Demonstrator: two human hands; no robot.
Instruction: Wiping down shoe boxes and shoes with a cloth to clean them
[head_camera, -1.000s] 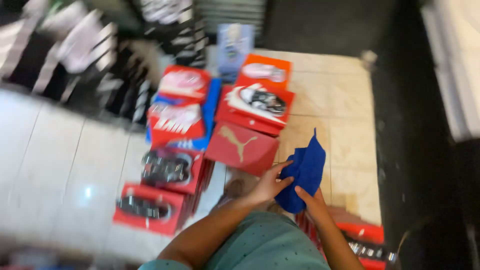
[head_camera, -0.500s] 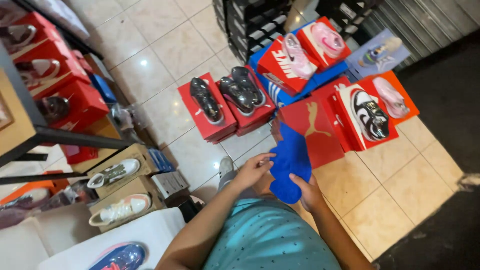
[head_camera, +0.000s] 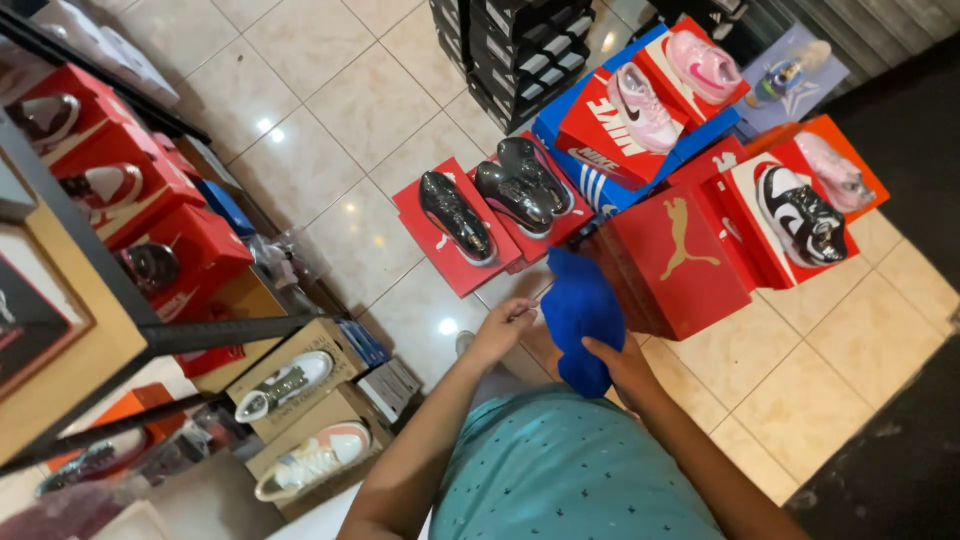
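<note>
A blue cloth (head_camera: 580, 315) hangs between my two hands in front of my teal shirt. My left hand (head_camera: 503, 328) pinches its left edge. My right hand (head_camera: 622, 366) grips it from below on the right. Just beyond the cloth stands a plain red shoe box (head_camera: 672, 262) with nothing on its lid. To its left, red boxes (head_camera: 440, 245) on the floor carry dark shiny shoes (head_camera: 455, 215).
Stacked red and blue boxes with pink shoes (head_camera: 640, 105) and a black-and-white shoe (head_camera: 800, 215) stand at the upper right. At the left, a dark metal shelf (head_camera: 110, 270) holds red boxes. Brown boxes with white shoes (head_camera: 285, 385) sit below it. The floor is beige tile (head_camera: 340, 100).
The view has swung left and closer, bringing the metal shelf and brown boxes into sight. Both hands still hold the blue cloth, now bunched lower and nearer the plain red box.
</note>
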